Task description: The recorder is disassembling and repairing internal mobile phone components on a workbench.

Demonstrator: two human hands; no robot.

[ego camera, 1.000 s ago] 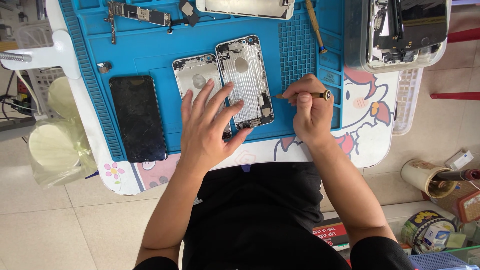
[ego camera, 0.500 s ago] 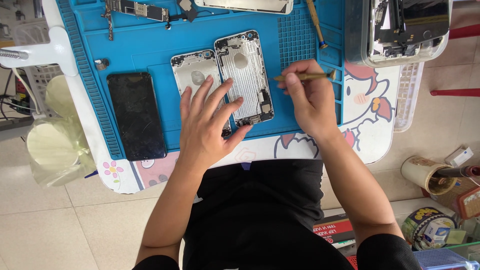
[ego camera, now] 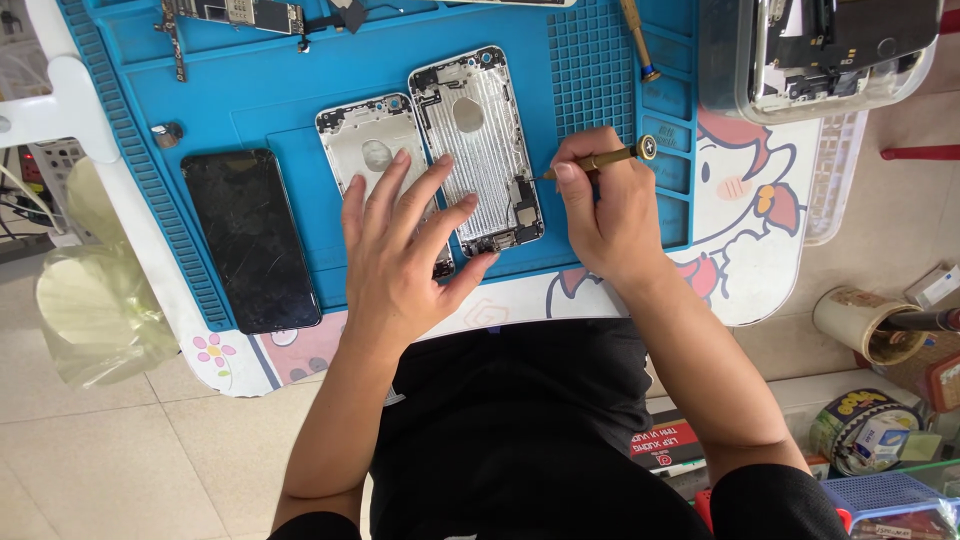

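R hand [ego camera: 610, 215] screwdriver [ego camera: 600, 160] lower vs 0.5s ago, L hand [ego camera: 405, 245] unmoved on housings [ego camera: 480, 130]

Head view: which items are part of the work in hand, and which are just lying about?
In use: left hand pressing two silver phone housings; right hand holding brass screwdriver; blue repair mat.

Lying about: black phone screen, circuit board, second screwdriver, clear parts tray.

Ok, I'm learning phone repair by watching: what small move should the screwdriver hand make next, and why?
Probably lower the screwdriver tip onto the right phone housing. The right hand holds it just off the housing's right edge, while the left hand already presses both housings flat.
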